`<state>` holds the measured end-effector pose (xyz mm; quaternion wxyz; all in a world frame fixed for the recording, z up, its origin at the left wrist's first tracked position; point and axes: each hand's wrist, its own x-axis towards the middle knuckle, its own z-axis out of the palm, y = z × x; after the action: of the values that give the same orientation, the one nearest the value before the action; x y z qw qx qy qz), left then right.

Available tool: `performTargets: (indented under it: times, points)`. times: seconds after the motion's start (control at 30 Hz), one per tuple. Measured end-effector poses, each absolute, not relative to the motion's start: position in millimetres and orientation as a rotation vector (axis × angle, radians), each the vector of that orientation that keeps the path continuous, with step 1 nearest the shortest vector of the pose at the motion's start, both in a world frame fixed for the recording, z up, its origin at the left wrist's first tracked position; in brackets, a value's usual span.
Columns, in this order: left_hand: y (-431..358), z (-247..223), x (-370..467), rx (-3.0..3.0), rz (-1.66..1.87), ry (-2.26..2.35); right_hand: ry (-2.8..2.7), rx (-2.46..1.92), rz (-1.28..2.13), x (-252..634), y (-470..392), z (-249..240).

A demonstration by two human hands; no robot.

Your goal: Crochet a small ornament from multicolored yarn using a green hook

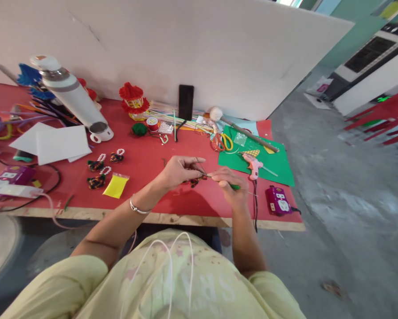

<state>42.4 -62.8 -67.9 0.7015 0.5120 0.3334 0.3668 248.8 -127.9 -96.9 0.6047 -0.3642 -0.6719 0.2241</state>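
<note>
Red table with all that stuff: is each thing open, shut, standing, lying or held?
Left hand: closed on dark yarn piece
Right hand: closed on green-handled tool
Flask: standing, top covered
Phone: propped up, screen dark
Glue gun: lying on its side
Yellow packet: lying flat
Scissors: lying; blades unclear

A pale board (199,48) stands along the far edge of the red table (199,206). Past its right edge lie a stained grey floor (318,199) and red furniture (385,113); beyond the far right corner rises a green wall (341,37).
</note>
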Motion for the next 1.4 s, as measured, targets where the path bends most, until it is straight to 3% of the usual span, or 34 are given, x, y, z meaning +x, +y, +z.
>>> performTargets:
  times: [0.37,0.67,0.87,1.0,1.2,1.4]
  points:
    - [-61.9,-60.0,45.2,1.353,0.839,0.912,-1.840,-0.920,0.523,272.7,-132.8,-72.5]
    - [-60.3,-66.2,51.3,1.192,0.888,0.909,-1.840,-0.930,-0.037,245.7,-137.0,-104.0]
    - [-60.1,-66.8,51.0,0.943,0.683,0.671,-1.600,-0.957,-0.304,221.9,-137.5,-121.1]
    - [-51.8,-61.1,39.9,0.917,0.539,0.580,-1.557,-0.789,0.016,228.3,-128.3,-113.7]
    - [-41.2,-48.4,24.2,1.272,0.634,0.813,-1.836,-0.850,0.422,255.3,-129.8,-79.8]
    - [-40.9,-49.2,25.8,1.228,0.552,0.686,-1.484,-0.866,0.907,253.9,-127.9,-78.4]
